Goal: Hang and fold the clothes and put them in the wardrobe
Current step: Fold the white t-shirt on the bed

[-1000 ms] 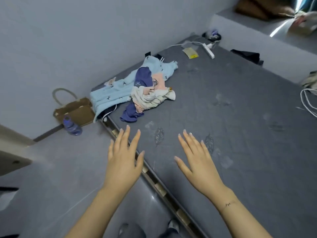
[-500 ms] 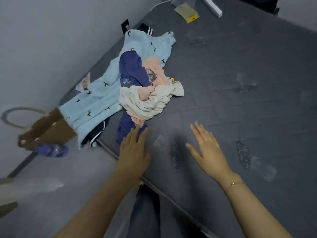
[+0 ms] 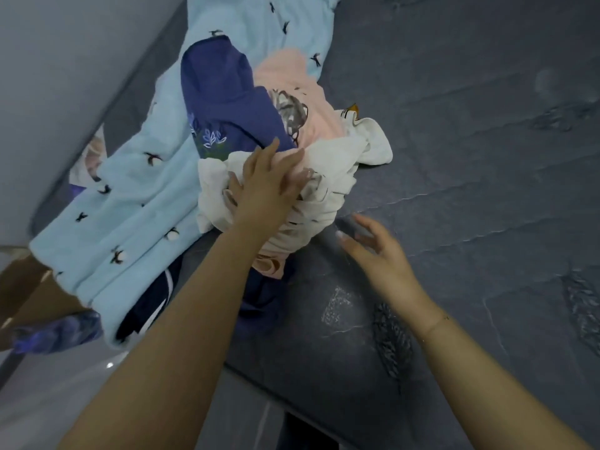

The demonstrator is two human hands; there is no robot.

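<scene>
Head view, left to right. Brown paper bag [image 3: 22,293] on the floor at far left. Light blue bird-print garment [image 3: 136,203] spread along the grey mattress [image 3: 470,196] edge. Navy garment [image 3: 224,102] and pink garment [image 3: 292,89] heaped beyond the cream garment [image 3: 331,177]. Left hand [image 3: 266,186] rests on the cream garment, fingers spread. Right hand [image 3: 380,254] hovers just beside the heap, fingers apart, holding nothing.

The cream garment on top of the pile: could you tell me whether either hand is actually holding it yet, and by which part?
Not yet. The left hand rests on the cream garment with fingers spread, not curled round it. The right hand hovers open beside it, holding nothing.
</scene>
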